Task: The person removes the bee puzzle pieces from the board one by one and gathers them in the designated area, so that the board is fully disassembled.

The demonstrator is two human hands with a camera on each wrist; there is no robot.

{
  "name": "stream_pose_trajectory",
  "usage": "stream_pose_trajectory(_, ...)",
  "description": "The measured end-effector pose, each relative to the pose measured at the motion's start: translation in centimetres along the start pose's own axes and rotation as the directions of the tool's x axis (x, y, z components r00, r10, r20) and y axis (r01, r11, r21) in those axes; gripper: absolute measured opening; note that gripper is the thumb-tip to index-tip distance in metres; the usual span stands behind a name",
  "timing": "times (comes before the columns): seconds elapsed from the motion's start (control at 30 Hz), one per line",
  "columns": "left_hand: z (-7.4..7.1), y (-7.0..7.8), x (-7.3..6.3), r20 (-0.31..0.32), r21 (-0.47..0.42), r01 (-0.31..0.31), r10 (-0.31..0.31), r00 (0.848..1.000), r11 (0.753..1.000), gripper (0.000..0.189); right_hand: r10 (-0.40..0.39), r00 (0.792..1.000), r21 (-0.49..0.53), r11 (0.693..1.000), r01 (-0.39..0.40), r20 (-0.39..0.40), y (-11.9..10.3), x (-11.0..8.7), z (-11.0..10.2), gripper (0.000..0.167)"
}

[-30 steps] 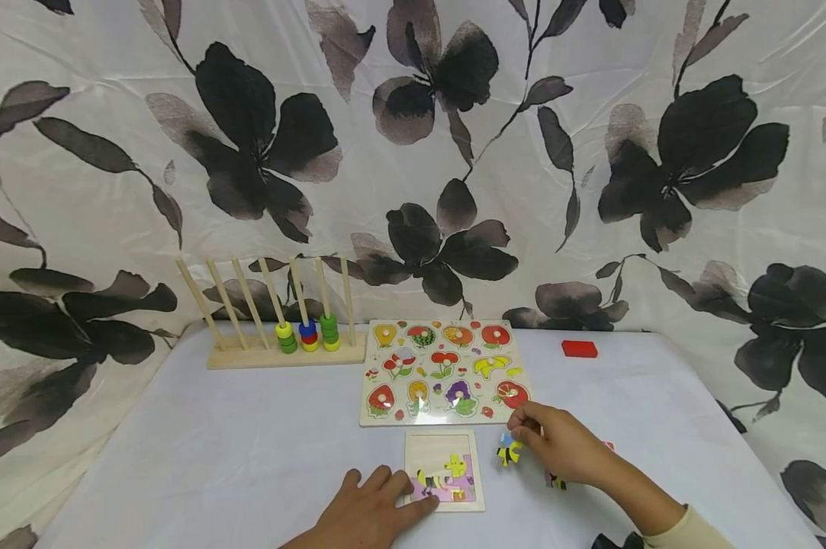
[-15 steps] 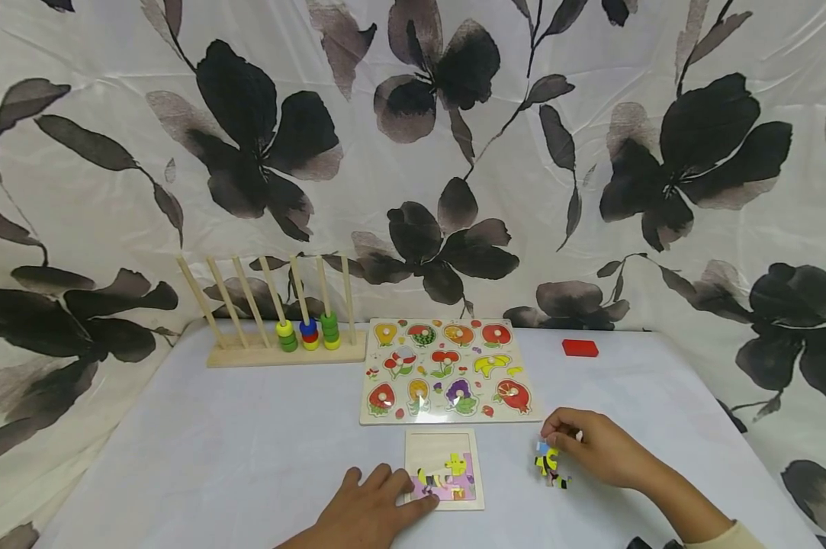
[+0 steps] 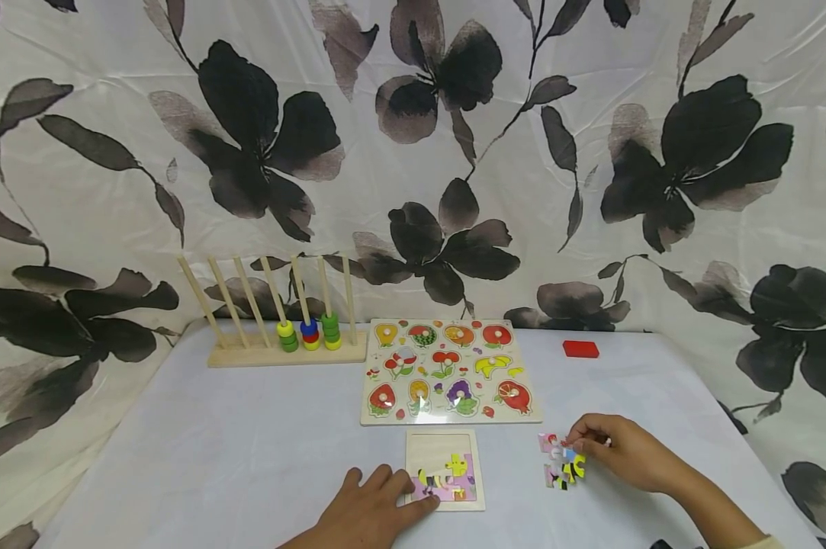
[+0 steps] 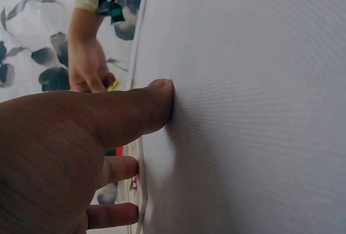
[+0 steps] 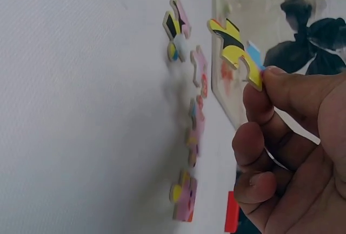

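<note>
My right hand (image 3: 625,454) pinches a yellow-and-black jigsaw piece with a blue corner (image 5: 232,47) between thumb and index finger. In the right wrist view this piece stands off the white table, its other fingers bent below. Several loose jigsaw pieces (image 5: 185,199), pink with bits of yellow and black, lie on the cloth beside it. My left hand (image 3: 378,507) rests with spread fingers at the left and lower edge of a small wooden puzzle tray (image 3: 429,448). Joined pink and yellow pieces (image 3: 462,482) fill the tray's lower part; the hand partly covers them.
Behind the tray lies a fruit peg puzzle board (image 3: 433,418). A wooden peg rack (image 3: 248,358) with coloured rings on some pegs stands at the back left. At the back right is a red block (image 3: 580,349). A flower-print cloth (image 3: 413,168) hangs behind the table.
My right hand has moved right with the pinched piece, from near the tray to the loose pieces, which now show more. My left hand stays at the tray.
</note>
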State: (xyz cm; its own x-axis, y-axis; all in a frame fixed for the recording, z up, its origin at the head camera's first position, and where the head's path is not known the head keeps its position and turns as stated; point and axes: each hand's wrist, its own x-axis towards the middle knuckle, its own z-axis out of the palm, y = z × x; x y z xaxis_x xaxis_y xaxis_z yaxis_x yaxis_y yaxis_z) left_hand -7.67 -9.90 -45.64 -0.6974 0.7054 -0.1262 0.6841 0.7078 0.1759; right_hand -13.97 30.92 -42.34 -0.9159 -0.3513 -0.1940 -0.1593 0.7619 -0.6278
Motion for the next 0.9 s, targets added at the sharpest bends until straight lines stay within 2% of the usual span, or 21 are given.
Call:
stream_pose_trajectory(0.3, 0.0, 0.0, -0.1, -0.011, 0.013, -0.002, 0.002, 1.0, 1.0, 0.078, -0.045, 0.998, 0.011, 0.999, 0.044, 0.036, 1.3, -0.7, -0.4, 0.005)
stream_pose_trajectory(0.5, 0.2, 0.0, 0.0, -0.006, 0.008, 0.004, -0.004, 1.0, 1.0, 0.077, -0.018, 0.996, 0.022, 1.0, 0.017, 0.09, 1.7, -0.9, -0.4, 0.006)
stream_pose_trajectory(0.9, 0.1, 0.0, 0.1, -0.003, 0.005, 0.007, -0.007, 1.0, 1.0, 0.077, 0.008, 0.997, -0.047, 0.999, -0.005, 0.075, 2.1, -0.8, 0.4, 0.005)
